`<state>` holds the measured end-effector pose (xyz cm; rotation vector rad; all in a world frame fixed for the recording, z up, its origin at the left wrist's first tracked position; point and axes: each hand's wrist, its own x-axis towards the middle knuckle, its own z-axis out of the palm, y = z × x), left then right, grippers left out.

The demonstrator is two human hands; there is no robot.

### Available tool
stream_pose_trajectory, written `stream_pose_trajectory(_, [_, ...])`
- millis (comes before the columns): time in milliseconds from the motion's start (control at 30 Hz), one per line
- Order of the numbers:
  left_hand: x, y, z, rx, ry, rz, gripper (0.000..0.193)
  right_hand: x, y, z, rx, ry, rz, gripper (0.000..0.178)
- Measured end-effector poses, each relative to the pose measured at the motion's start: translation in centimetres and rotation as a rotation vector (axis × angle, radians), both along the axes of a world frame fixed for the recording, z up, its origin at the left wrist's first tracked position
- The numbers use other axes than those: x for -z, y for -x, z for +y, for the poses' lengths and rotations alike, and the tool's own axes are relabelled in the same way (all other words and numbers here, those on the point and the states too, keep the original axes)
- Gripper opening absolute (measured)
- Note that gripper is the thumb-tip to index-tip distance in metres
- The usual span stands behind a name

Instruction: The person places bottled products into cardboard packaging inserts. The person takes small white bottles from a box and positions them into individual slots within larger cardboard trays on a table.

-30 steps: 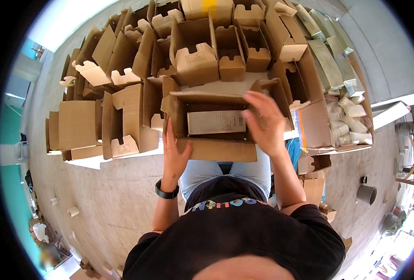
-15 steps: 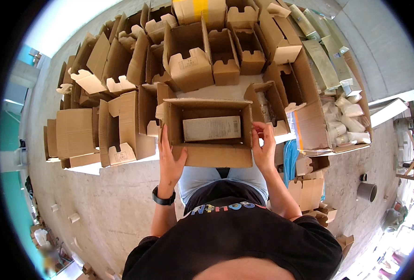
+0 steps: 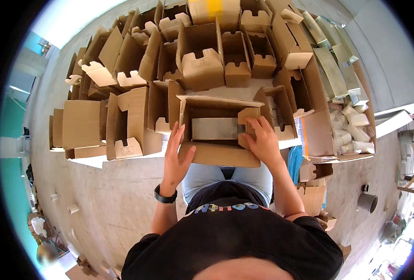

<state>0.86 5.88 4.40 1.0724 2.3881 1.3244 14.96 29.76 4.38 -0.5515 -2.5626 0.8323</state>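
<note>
An open brown cardboard box stands in front of my body with its long near flap folded outward. Inside lies a smaller grey-white box, its right end covered by a folded-in side flap. My right hand has its fingers and thumb closed on that notched flap at the box's right end. Along the left side rests my left hand, fingers stretched out and thumb apart, touching the carton without gripping it. A dark watch sits on my left wrist.
Several open cardboard boxes crowd the table beyond and to the left. At right, a large carton holds white plastic-wrapped packages and long pale boxes. Blue plastic hangs below; a grey bin stands on the floor.
My right hand has moved from outside the box's right edge to over its opening, and the right side flap is now folded inward. The whole scene has shifted slightly right in view.
</note>
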Motion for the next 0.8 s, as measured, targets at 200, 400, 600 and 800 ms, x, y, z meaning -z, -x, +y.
stream_pose_trajectory(200, [0.4,0.5,-1.0,0.092,-0.193,-0.241,0.079,0.4,-0.3,0.1,0.022,0.107,0.024,0.038])
stream_pose_trajectory(400, [0.1,1.8,-1.9,0.244,-0.099,-0.225,0.098,1.3,-0.4,0.7,0.022,0.203,0.104,0.038])
stream_pose_trajectory(600, [0.3,1.8,-1.7,0.225,-0.121,-0.239,0.107,1.4,-0.5,0.7,0.008,0.193,0.152,0.039])
stream_pose_trajectory(800, [0.1,1.7,-1.7,0.205,-0.172,-0.282,0.097,1.0,-1.7,0.6,0.054,0.381,0.132,0.046])
